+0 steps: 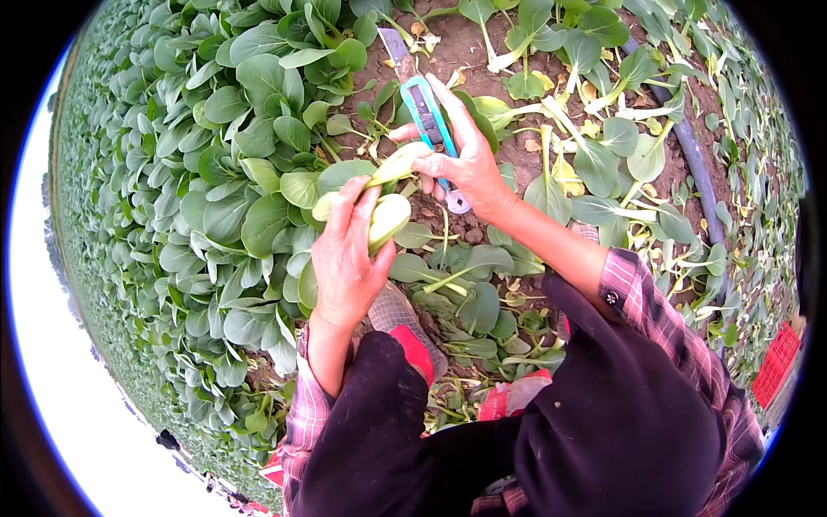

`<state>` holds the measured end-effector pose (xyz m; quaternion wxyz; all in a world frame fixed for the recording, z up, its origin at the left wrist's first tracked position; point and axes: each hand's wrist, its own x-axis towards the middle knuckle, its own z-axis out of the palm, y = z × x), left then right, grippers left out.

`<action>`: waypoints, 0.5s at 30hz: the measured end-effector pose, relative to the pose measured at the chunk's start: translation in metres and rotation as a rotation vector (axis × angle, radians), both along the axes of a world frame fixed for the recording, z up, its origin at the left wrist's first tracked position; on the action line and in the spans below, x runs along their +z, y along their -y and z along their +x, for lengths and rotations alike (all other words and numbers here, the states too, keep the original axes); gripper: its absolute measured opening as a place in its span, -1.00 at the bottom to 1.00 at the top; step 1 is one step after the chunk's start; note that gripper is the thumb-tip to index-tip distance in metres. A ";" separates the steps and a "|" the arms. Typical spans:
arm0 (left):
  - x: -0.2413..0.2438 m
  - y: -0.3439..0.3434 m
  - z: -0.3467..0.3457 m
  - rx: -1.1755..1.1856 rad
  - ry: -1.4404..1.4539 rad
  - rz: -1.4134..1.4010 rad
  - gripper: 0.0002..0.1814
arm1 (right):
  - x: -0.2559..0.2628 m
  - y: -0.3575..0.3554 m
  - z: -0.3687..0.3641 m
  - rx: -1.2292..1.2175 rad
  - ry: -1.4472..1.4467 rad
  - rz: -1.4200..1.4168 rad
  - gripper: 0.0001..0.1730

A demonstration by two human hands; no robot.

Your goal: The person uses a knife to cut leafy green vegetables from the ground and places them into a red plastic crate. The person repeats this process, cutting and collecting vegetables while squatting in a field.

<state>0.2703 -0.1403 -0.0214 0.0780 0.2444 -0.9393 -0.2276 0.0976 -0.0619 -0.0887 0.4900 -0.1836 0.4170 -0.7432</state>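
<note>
My left hand [345, 262] grips a head of bok choy [390, 218], its pale stalk base facing away from my palm. A teal utility knife [423, 113] lies in my right hand [477, 169], its long blade [395, 46] extended and pointing away from me. Soil appears to cling to the blade. My right thumb and a finger also pinch a pale outer leaf stalk [406, 160] beside the head. The stalk's far end reaches my left fingers; whether it is still joined to the head is hidden.
Dense standing bok choy [239, 168] fills the left side. Loose trimmed leaves [597, 165] litter the brown soil [446, 48]. A dark hose [698, 161] runs along the right. A red plastic crate [775, 363] stands far right; a red-and-white bag [513, 395] lies between my legs.
</note>
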 end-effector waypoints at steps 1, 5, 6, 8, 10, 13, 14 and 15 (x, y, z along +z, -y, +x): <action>0.004 -0.009 0.001 0.039 0.014 0.113 -0.39 | 0.004 -0.002 0.000 0.008 0.013 -0.008 0.07; 0.025 -0.020 0.013 0.254 -0.207 0.423 -0.43 | 0.013 -0.018 -0.005 0.046 0.028 0.020 0.05; 0.032 -0.019 0.013 0.315 -0.265 0.481 -0.40 | 0.015 -0.023 -0.002 0.073 0.016 0.036 0.05; 0.037 -0.020 0.007 0.348 -0.289 0.602 -0.33 | 0.021 -0.032 0.009 0.137 0.065 0.037 0.03; 0.019 -0.017 0.011 0.260 -0.161 0.758 -0.29 | 0.035 -0.030 0.027 0.195 0.072 0.018 -0.01; -0.002 -0.015 0.006 0.292 -0.192 1.643 -0.33 | 0.022 -0.028 0.028 0.229 0.146 0.001 -0.14; -0.013 -0.021 0.015 0.400 -0.144 1.462 -0.39 | 0.015 -0.029 0.024 0.265 0.113 0.022 -0.18; -0.019 -0.028 0.021 0.505 -0.090 1.276 -0.44 | 0.003 -0.028 0.021 0.300 0.085 0.043 -0.21</action>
